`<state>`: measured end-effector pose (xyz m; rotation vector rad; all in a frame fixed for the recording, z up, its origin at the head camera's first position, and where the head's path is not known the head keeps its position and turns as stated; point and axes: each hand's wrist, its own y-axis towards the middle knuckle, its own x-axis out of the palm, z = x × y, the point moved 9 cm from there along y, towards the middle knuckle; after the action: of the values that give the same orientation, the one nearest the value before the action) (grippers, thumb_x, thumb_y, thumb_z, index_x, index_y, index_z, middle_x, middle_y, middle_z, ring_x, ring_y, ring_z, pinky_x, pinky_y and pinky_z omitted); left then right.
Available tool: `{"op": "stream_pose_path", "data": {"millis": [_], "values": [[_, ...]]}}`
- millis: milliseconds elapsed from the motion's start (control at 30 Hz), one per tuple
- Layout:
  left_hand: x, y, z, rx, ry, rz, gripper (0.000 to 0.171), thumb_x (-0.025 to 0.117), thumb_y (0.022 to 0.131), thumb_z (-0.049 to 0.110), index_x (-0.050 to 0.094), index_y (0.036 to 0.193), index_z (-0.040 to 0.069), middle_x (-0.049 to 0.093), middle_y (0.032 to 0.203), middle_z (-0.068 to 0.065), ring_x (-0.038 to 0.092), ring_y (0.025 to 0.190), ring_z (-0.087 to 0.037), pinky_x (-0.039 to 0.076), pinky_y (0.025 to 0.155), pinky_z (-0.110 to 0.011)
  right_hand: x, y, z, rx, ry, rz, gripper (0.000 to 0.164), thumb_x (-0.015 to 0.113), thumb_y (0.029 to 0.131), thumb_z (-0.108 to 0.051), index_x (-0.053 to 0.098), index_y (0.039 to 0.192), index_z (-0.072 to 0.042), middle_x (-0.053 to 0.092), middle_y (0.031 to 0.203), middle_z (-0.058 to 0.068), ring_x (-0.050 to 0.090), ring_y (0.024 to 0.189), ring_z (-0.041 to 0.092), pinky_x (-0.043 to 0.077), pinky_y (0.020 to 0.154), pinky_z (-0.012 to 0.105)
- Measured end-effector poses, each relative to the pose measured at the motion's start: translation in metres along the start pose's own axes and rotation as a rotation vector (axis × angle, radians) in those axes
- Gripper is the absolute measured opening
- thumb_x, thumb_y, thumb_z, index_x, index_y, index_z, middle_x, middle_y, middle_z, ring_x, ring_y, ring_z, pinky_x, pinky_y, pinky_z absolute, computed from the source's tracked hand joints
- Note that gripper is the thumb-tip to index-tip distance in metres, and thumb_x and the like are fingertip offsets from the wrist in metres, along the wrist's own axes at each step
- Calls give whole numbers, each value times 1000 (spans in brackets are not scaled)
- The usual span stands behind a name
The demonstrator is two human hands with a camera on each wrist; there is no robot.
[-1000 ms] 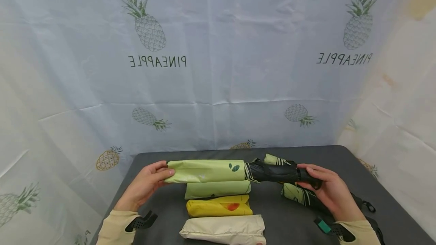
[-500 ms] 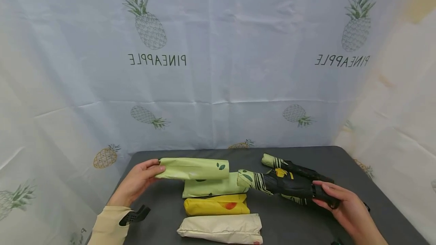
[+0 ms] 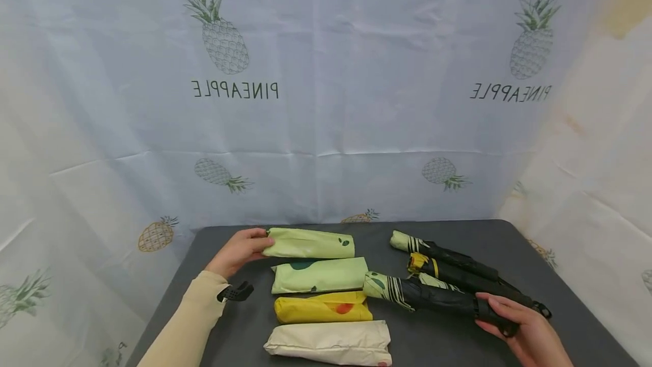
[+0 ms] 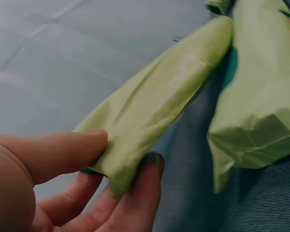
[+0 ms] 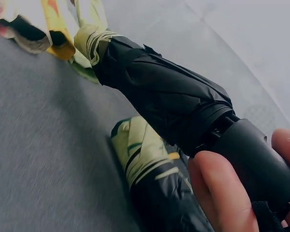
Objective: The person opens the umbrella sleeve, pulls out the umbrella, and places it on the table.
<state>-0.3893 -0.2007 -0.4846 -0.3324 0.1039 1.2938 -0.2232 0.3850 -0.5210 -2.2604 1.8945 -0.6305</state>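
In the head view my left hand (image 3: 239, 251) pinches one end of a light green umbrella sleeve (image 3: 311, 243) at the back left of the table. The left wrist view shows the thumb (image 4: 67, 150) on one side of the sleeve and fingers on the other. My right hand (image 3: 532, 327) grips the black handle of a folded umbrella (image 3: 433, 298), whose light green, striped tip points left. In the right wrist view this umbrella (image 5: 164, 87) hangs above another green-tipped umbrella (image 5: 145, 150). Sleeve and held umbrella are apart.
Below the held sleeve lie another green sleeve (image 3: 321, 275), a yellow sleeve (image 3: 323, 307) and a cream sleeve (image 3: 331, 341), in a column. On the right of the dark table (image 3: 239, 321) lie a green-tipped umbrella (image 3: 458, 259) and a yellow-tipped one (image 3: 458, 277), with another partly hidden.
My right hand has drawn the umbrella out of the green sleeve, moving it right and nearer me. The left hand first moved slightly left, then took the sleeve right and towards the back.
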Motion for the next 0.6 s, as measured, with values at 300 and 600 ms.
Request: {"op": "stream_pose_path", "data": {"millis": [300,600], "values": [[19,2,-7,-40,207,-10,65,74,104,18,49,158,-6,59,152,-30,65,133,-42,60,106,-52,-8,3,13,38,-84,40,46,51,117,-26,52,157,-2,56,123,-27,70,105,-4,55,116,44],[7,-34,8,-17,422,132,59,71,106,36,57,156,8,62,150,-21,60,137,-44,56,104,-59,-20,-5,9,37,-656,298,61,73,104,-39,62,148,3,63,147,30,75,116,32,67,92,42]]}}
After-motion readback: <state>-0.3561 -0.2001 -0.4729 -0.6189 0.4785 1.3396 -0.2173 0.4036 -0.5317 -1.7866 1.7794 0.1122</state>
